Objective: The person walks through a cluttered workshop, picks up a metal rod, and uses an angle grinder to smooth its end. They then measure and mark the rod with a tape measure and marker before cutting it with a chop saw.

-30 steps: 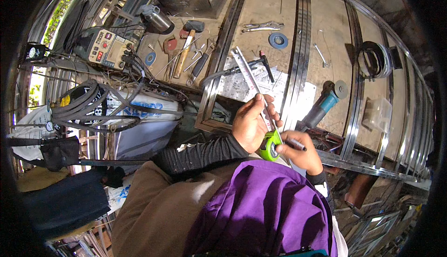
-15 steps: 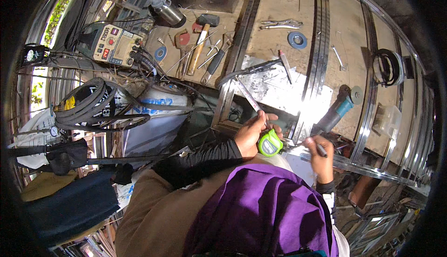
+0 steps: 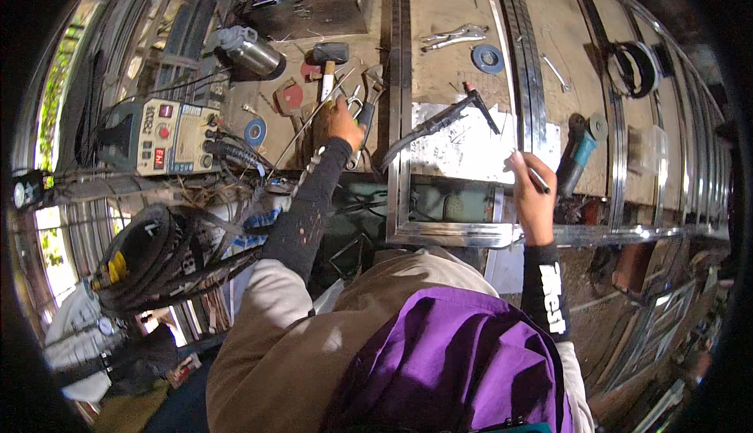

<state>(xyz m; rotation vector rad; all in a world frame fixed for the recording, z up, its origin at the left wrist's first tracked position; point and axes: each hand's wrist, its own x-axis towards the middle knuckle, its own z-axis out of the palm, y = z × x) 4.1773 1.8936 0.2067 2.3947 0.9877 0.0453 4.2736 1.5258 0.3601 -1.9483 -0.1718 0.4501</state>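
My left hand [image 3: 343, 125] is among the tools at the back left of the bench, beside a wooden-handled hammer [image 3: 328, 81]. Its fingers are curled, and a bit of the lime-green tape measure [image 3: 361, 125] shows at its edge; the rest is hidden. An adjustable wrench [image 3: 369, 103] lies just right of that hand. My right hand [image 3: 535, 198], over the metal frame, is closed on a dark pen [image 3: 540, 181]. From its fingertips a long, thin white strip [image 3: 504, 72] stretches away across the board; whether it is gripped or only touched is unclear.
Steel frame bars [image 3: 455, 234] cross the bench. A welding torch [image 3: 455, 111] lies on a white sheet [image 3: 463, 151]. To the right is a teal angle grinder [image 3: 580, 154]; locking pliers [image 3: 455, 37] and a blue disc [image 3: 487, 59] lie farther back. A welding machine [image 3: 161, 136] stands left.
My left hand has moved away and left with the tape measure, from near my body to the tools. My right hand has risen over the frame, and the white strip now extends from it.
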